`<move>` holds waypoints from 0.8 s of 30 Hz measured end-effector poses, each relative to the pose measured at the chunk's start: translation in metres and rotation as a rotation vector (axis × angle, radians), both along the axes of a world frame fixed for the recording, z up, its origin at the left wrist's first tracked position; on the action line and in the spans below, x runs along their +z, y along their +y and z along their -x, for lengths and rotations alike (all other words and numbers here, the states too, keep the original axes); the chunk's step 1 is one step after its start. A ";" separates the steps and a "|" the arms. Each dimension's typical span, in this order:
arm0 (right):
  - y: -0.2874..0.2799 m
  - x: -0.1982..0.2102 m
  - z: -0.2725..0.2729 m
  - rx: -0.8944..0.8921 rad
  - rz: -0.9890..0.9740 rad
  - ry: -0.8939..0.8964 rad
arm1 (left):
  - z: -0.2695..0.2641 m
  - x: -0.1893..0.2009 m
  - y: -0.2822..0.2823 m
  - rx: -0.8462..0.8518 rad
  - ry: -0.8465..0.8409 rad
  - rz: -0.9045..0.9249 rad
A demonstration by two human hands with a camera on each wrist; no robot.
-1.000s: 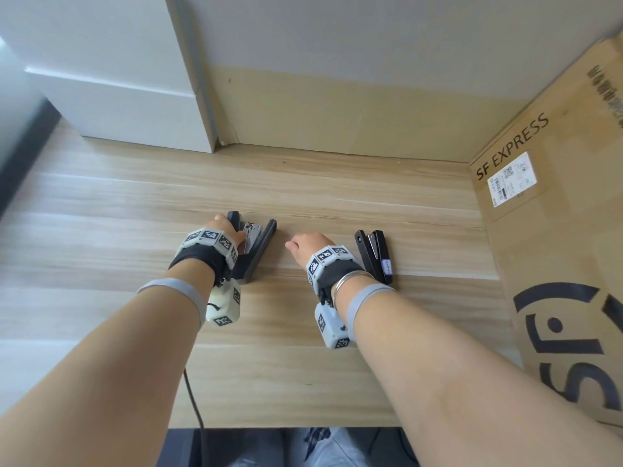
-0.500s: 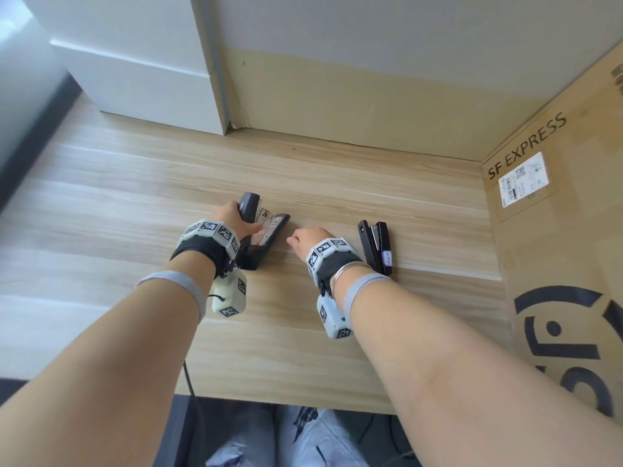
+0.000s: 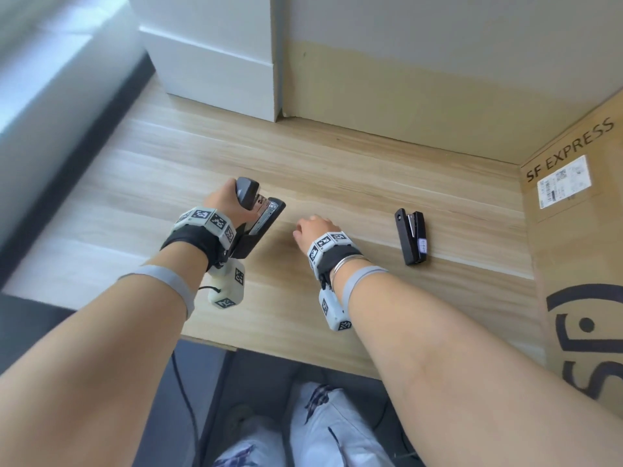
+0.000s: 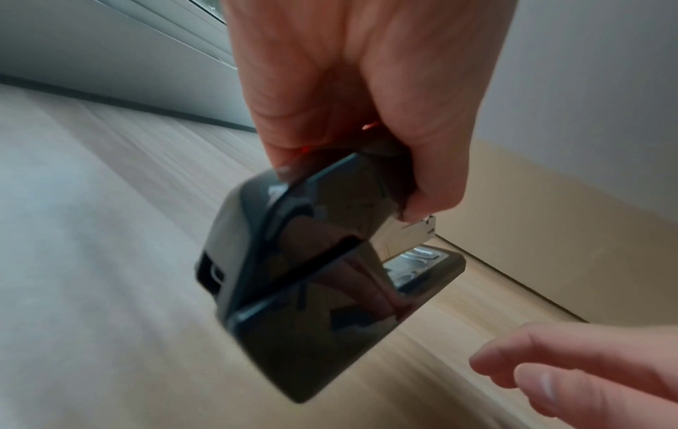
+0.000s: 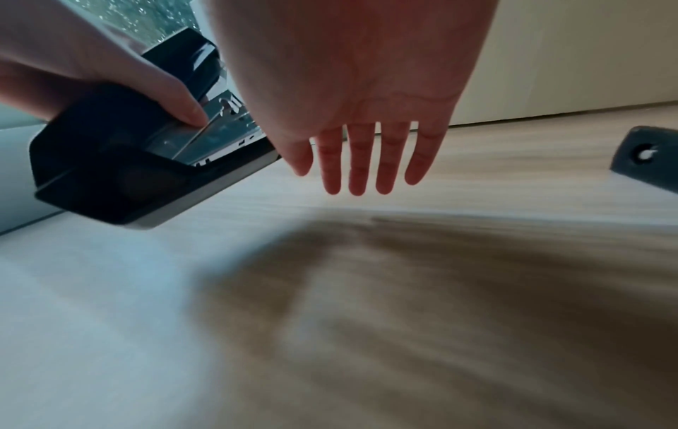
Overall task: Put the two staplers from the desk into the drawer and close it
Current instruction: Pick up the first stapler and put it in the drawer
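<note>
My left hand (image 3: 224, 203) grips a large black stapler (image 3: 258, 219) by its top arm and holds it tilted, lifted off the wooden desk (image 3: 354, 183). Seen from the left wrist, the large stapler (image 4: 312, 284) hangs open under my curled left hand (image 4: 352, 116), its metal magazine showing. My right hand (image 3: 315, 229) hovers just right of it, fingers straight and holding nothing; from the right wrist the right hand (image 5: 363, 162) hangs above the desk beside the large stapler (image 5: 139, 174). A small black stapler (image 3: 412, 236) lies flat on the desk further right, and its end (image 5: 645, 158) shows at the right wrist view's edge. No drawer is in view.
A white block (image 3: 215, 59) stands at the back left against the wall. A large SF EXPRESS cardboard box (image 3: 580, 230) bounds the desk on the right. The desk's near edge (image 3: 269, 353) runs below my forearms, with my legs underneath.
My left hand has lifted the large stapler off the desk and tilted it. The right hand stayed hovering beside it. The head view has tipped down and shows more of the desk's near edge.
</note>
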State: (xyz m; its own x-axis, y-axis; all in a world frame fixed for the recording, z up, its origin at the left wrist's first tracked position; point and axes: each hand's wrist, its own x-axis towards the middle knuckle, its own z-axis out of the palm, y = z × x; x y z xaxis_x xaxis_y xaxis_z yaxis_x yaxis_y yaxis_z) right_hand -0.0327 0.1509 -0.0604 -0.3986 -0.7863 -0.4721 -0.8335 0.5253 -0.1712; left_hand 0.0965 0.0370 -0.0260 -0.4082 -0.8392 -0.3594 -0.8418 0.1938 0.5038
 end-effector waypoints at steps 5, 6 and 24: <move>-0.007 -0.005 -0.056 0.012 0.049 0.023 | -0.075 0.008 -0.001 0.074 0.006 0.007; -0.008 -0.006 -0.067 0.012 0.054 0.025 | -0.094 0.008 0.000 0.096 0.001 0.014; -0.021 -0.053 -0.233 0.032 0.242 0.108 | -0.364 -0.030 0.057 0.377 -0.095 -0.100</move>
